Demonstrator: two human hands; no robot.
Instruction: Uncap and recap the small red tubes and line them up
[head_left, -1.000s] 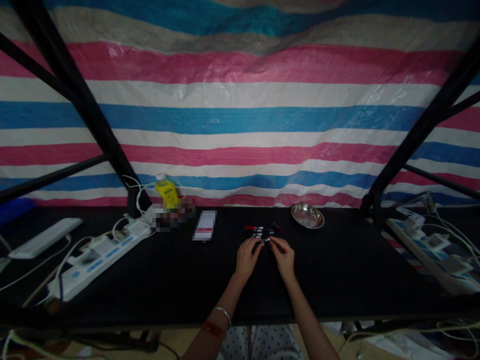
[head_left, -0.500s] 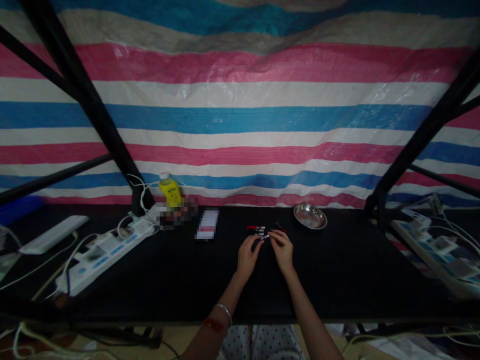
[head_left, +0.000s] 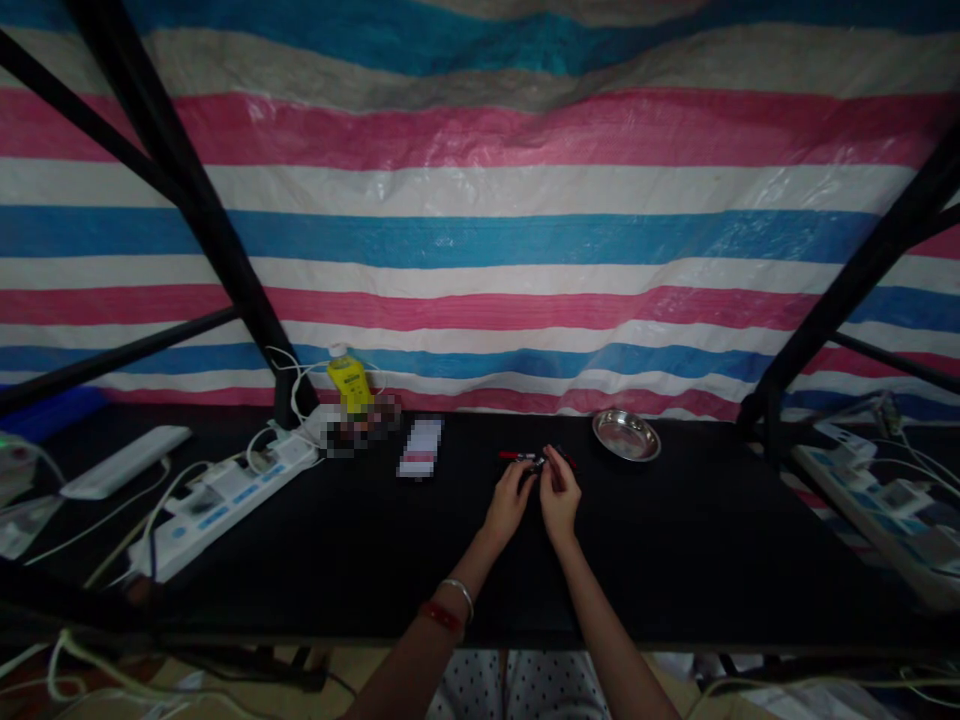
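Observation:
My left hand (head_left: 510,497) is closed, fingertips pinching a slim dark pen (head_left: 538,463) with a pale, shiny part. The fingers of my right hand (head_left: 559,498) are drawn together at the pen's other end, almost meeting the left fingertips; much of the pen is hidden between the hands. Just beyond the left fingers, a red pen-like stick (head_left: 508,455) lies on the black table (head_left: 450,560). More small red and dark pieces show in part behind both hands, too dim to make out.
A round metal dish (head_left: 627,436) stands right of my hands. To the left are a phone (head_left: 421,448), a yellow bottle (head_left: 350,381) and a white power strip (head_left: 225,510) with cables. Another power strip (head_left: 877,520) lies far right. Black metal posts flank the table before a striped sheet.
My hands have come closer together, covering more of the pen. The right fingers have turned more upright. The whole view has shifted slightly.

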